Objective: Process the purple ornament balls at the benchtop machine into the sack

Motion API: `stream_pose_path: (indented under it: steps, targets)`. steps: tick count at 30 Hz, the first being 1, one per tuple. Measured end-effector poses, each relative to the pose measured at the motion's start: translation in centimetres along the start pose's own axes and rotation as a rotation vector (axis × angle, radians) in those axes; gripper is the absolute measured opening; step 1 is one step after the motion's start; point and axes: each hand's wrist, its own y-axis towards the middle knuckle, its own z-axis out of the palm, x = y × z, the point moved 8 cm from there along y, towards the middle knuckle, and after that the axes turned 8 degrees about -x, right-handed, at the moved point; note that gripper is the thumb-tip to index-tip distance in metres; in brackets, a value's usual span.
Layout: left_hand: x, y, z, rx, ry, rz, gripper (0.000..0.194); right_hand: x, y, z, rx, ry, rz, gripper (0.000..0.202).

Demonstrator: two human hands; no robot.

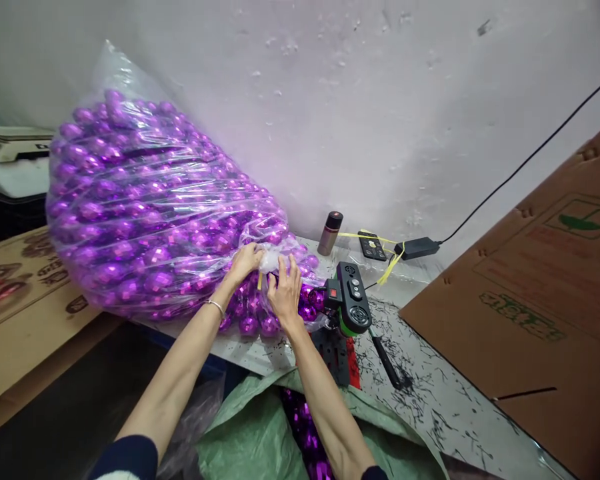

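Note:
A large clear plastic bag [125,72] full of shiny purple faceted balls [157,257] leans against the wall. At its mouth, my left hand [246,262] is closed on the bunched plastic, its fingertips beside a whitish wad [269,260]. My right hand [286,292], fingers apart, lies on the other side of that wad and touches the plastic. More purple balls show beneath both hands and between the right hand and a small black machine [355,300]. What lies under my right palm is hidden.
Below the arms, a green woven sack [257,427] gapes, purple shiny pieces inside. A black-handled tool [387,363] lies among black scraps. Behind stand a dark bottle [330,233] and a power adapter [417,249]. Cardboard boxes flank the table, one right [540,293], one left [25,300].

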Motion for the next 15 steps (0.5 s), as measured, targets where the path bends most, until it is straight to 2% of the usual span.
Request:
stream_pose_path:
  steps: [2, 4, 7, 8, 11, 15]
  targets:
    - [-0.1, 0.0, -0.1, 0.002, 0.090, 0.008, 0.022, -0.6, 0.9, 1.3, 0.080, -0.049, 0.028, 0.058]
    - [-0.6, -0.3, -0.7, -0.044, 0.187, 0.055, 0.038, -1.0, 1.7, 2.4, 0.136, -0.055, 0.046, 0.056]
    - [-2.3, -1.5, -2.0, -0.158, 0.289, 0.244, 0.046, -1.0, 2.9, 3.5, 0.153, -0.017, 0.058, 0.046]
    - [-2.9, -2.0, -2.1, -0.160, 0.308, 0.331, 0.048, -0.8, 3.3, 3.7, 0.143, 0.000, 0.054, 0.045]
    - [-3.5, -3.1, -1.4, -0.042, 0.380, 0.516, 0.052, 0.8, 4.5, 4.7, 0.175, 0.055, -0.061, 0.048]
    - [-1.6, -3.2, -1.0, 0.052, 0.530, 0.443, 0.051, 3.2, 4.6, 6.2, 0.365, 0.060, -0.274, 0.046]
